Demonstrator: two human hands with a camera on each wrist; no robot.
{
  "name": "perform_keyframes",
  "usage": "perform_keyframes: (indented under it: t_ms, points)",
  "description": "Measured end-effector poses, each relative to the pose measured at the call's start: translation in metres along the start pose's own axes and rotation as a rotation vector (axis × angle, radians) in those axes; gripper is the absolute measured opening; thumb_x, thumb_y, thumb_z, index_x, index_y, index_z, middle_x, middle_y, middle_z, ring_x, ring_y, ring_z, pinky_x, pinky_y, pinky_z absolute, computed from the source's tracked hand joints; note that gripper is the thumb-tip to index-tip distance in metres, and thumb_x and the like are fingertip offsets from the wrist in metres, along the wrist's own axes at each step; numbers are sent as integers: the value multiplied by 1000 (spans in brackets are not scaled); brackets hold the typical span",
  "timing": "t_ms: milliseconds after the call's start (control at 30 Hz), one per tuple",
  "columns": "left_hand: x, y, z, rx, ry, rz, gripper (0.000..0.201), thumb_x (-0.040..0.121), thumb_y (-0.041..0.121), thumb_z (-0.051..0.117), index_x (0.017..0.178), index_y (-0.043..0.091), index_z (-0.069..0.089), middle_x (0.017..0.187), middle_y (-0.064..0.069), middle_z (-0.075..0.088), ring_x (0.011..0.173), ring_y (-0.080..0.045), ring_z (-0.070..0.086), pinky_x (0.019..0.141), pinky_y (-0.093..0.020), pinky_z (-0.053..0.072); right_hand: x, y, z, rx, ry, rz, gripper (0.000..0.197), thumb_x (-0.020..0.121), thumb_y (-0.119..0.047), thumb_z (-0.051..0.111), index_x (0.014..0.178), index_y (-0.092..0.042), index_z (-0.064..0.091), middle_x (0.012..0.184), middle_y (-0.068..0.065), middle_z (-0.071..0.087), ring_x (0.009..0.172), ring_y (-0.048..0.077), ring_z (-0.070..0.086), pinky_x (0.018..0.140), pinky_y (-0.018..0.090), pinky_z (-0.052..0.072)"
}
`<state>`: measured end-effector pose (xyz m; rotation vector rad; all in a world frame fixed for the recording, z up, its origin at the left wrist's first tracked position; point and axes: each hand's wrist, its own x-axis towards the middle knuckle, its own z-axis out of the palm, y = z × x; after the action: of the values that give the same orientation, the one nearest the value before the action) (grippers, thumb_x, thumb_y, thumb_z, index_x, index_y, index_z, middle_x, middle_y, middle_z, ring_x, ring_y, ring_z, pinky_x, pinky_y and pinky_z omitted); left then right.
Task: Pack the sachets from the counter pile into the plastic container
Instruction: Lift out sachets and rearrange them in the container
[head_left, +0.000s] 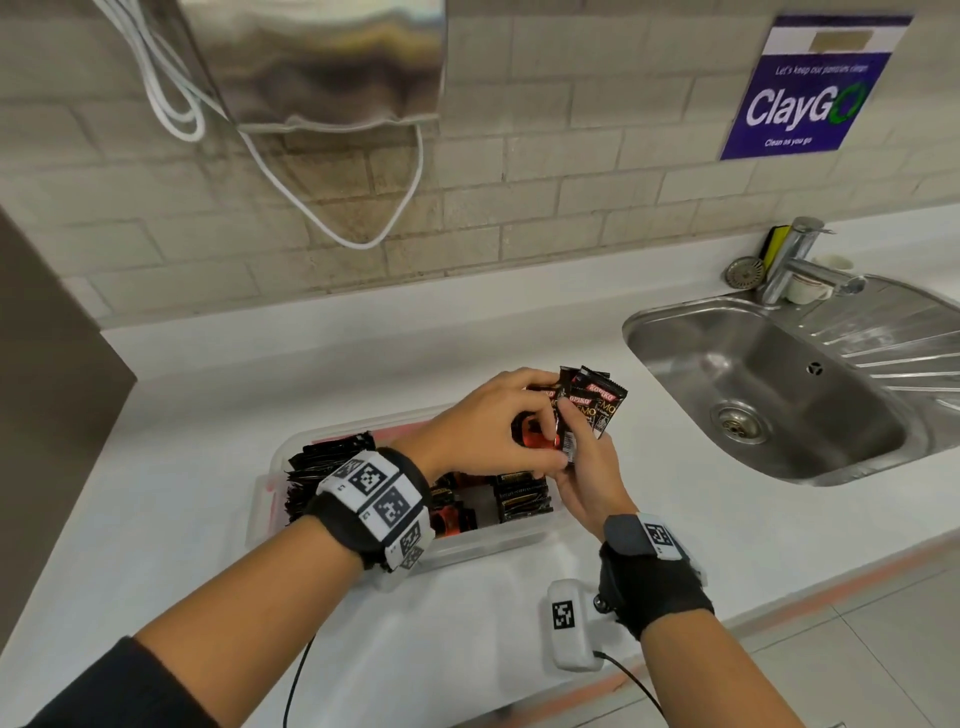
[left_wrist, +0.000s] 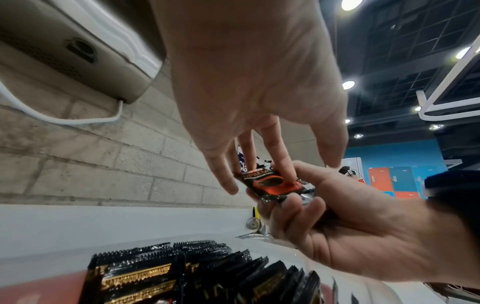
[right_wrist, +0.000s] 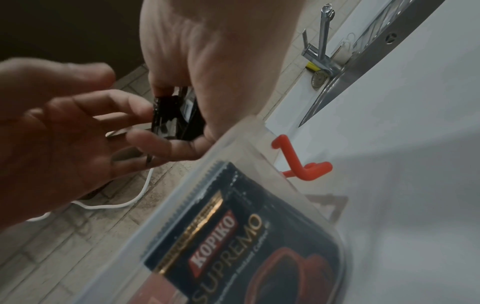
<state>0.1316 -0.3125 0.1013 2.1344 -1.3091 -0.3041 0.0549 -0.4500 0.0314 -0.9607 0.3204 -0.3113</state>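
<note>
My right hand (head_left: 587, 483) grips a bundle of black Kopiko sachets (head_left: 592, 402) above the far right end of the clear plastic container (head_left: 498, 545). My left hand (head_left: 488, 426) reaches over from the left, its straight fingers touching the bundle's near face. The left wrist view shows a left fingertip (left_wrist: 287, 174) pressing on the sachets (left_wrist: 275, 185), held from below by the right hand (left_wrist: 350, 222). In the right wrist view the sachets (right_wrist: 174, 117) sit between right hand (right_wrist: 221, 51) and left hand (right_wrist: 52, 127). Several sachets (head_left: 322, 467) stand packed in the container.
A steel sink (head_left: 779, 395) with a tap (head_left: 800, 260) and a cup (head_left: 810, 291) lies to the right. A white cable (head_left: 363, 239) hangs from a wall unit (head_left: 311, 62). A white marker block (head_left: 569, 623) lies near the counter's front edge. The container's red latch (right_wrist: 293, 162) sticks out.
</note>
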Motion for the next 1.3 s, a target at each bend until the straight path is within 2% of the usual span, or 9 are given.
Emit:
perform_keyframes:
  t_ms: [100,200,267,400,500,733,933,1100,1300]
  points:
    - [3,-4,-3,-72,119,-15,17,92,33,69,109,28,68,139,10,51,130,-7,47,110,-38,42,-1,0,0,-61,-20,7,36,98,-26,60,121,2,60,81,18,66,57,28,62,45,31,49]
    - [10,-8,-9,-86,224,-81,31,97,19,63,127,23,61,130,6,56,123,-8,51,104,-32,46,-2,0,0,-72,-31,8,31,99,-20,58,119,3,59,83,20,67,55,27,60,46,31,50]
    - [14,-10,-13,-75,188,-156,37,97,19,64,134,20,58,130,4,58,118,-8,53,98,-27,47,-3,-1,1,-82,-38,6,28,99,-18,58,119,2,59,84,20,67,55,27,60,46,31,51]
    - [16,-12,-18,-150,184,-247,24,94,20,69,119,19,69,100,9,66,86,-7,61,79,-23,47,-4,-2,2,-107,-48,8,22,98,-16,59,113,-1,62,83,20,68,54,26,60,47,31,51]
    - [11,-14,-23,-320,222,-284,18,90,14,74,107,19,71,92,3,68,68,-4,63,64,-21,51,-4,-1,2,-94,-47,0,19,97,-15,60,110,-2,63,83,17,67,53,23,57,48,30,49]
    - [-6,-34,-45,-427,244,-398,17,86,6,76,95,18,67,83,-1,70,67,-15,69,59,-25,53,-1,1,0,-51,-60,-17,18,92,-20,67,105,-8,64,73,12,59,58,23,54,48,30,44]
    - [-18,-60,-46,-218,193,-505,21,85,5,76,88,22,66,87,-2,68,55,-5,66,54,-23,55,0,2,0,-37,-72,-23,38,83,-28,73,111,-6,61,75,13,60,60,24,55,49,30,44]
    - [-18,-67,-30,-84,118,-573,18,84,6,78,89,19,66,86,-9,68,67,-21,73,65,-40,62,1,2,1,-22,-64,-26,36,84,-27,72,111,-6,59,74,13,60,60,23,54,48,30,44]
    - [-9,-63,-15,210,-23,-527,25,82,10,78,78,24,57,83,6,60,72,-14,61,66,-31,50,0,2,0,-22,-68,-29,37,83,-29,72,110,-7,60,75,13,59,59,23,54,48,30,44]
